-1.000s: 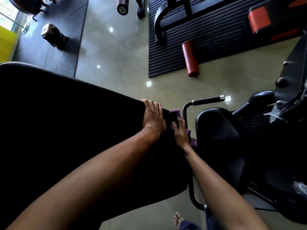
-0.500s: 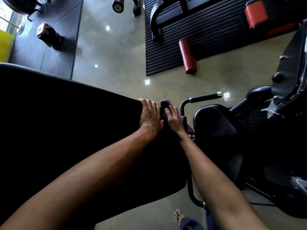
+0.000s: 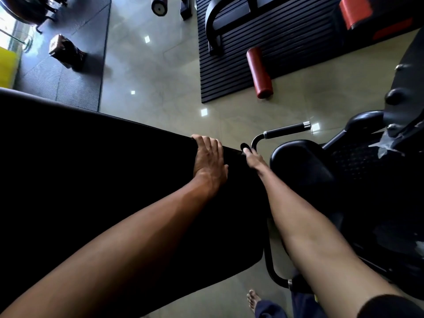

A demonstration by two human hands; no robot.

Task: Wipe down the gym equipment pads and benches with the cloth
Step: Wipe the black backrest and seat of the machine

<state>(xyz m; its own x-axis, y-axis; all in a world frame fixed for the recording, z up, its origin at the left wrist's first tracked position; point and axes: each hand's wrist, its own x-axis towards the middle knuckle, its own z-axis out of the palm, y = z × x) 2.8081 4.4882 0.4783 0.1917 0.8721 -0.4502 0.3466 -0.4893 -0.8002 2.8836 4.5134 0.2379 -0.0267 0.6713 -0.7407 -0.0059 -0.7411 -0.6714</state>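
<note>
Leaning over the black bench (image 3: 103, 180), both arms stretched to its far edge.

Presses the left hand (image 3: 210, 157) flat on the padding, fingers straight and released, tips at the far edge. Holds the right hand (image 3: 252, 158) at the bench's far right corner, fingers hidden past the edge, so cannot tell whether clenched or grasping; cloth out of sight there as well. Just right of the bench, a black seat pad (image 3: 298, 166) with a handle (image 3: 286, 129) beyond it; farther off, a red roller (image 3: 259, 72) across the near edge of a slatted mat (image 3: 286, 42).
</note>
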